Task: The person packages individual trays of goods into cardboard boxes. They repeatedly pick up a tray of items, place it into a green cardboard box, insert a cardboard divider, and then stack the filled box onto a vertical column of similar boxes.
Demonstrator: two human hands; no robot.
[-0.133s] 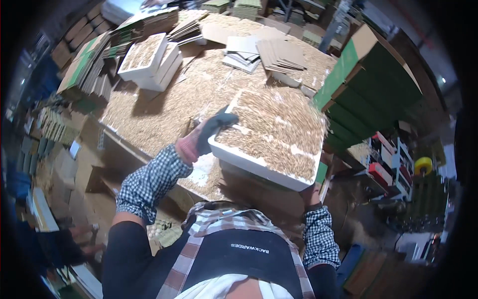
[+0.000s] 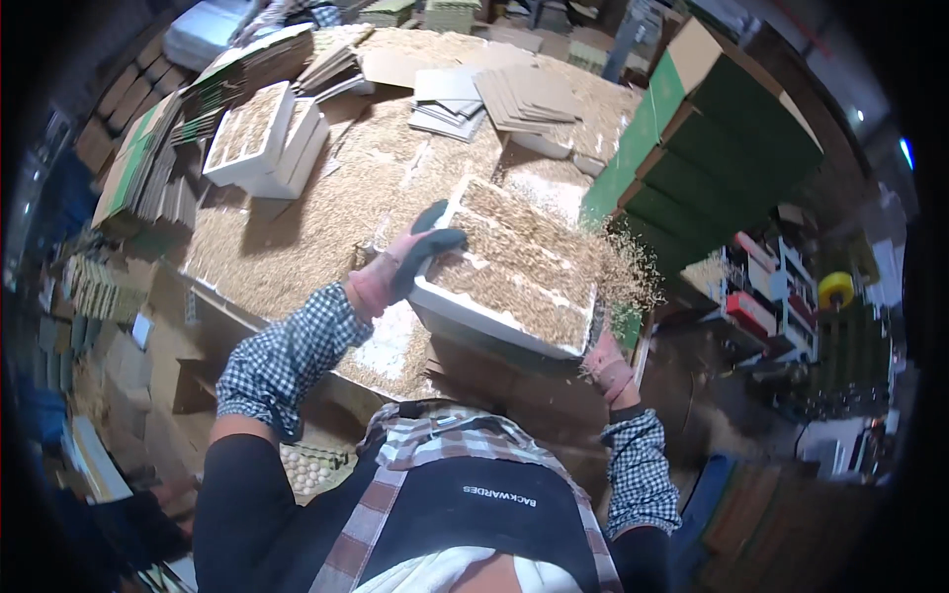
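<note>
A white foam box (image 2: 489,331) heaped with tan husks is held tilted over the husk-covered table (image 2: 366,188). My left hand (image 2: 410,259), in a glove with dark fingers and a pink cuff, grips the box's left rim, thumb over the edge. At the near right corner my right hand (image 2: 609,364), in a pinkish glove, holds the box from its right side; its fingers are partly hidden. A spray of loose husks (image 2: 633,269) is falling off the right side of the box, beside that hand.
Two stacked white foam boxes (image 2: 287,163) stand at the left, next to flattened cartons (image 2: 158,173). Cardboard sheets (image 2: 529,99) and white sheets (image 2: 445,97) lie at the back. Tall green cartons (image 2: 727,148) rise at the right. A tray of eggs (image 2: 311,469) sits below my left arm.
The box has shifted slightly left and its right side has dropped away from the heap. Husks now pour off that side. More of my right hand shows.
</note>
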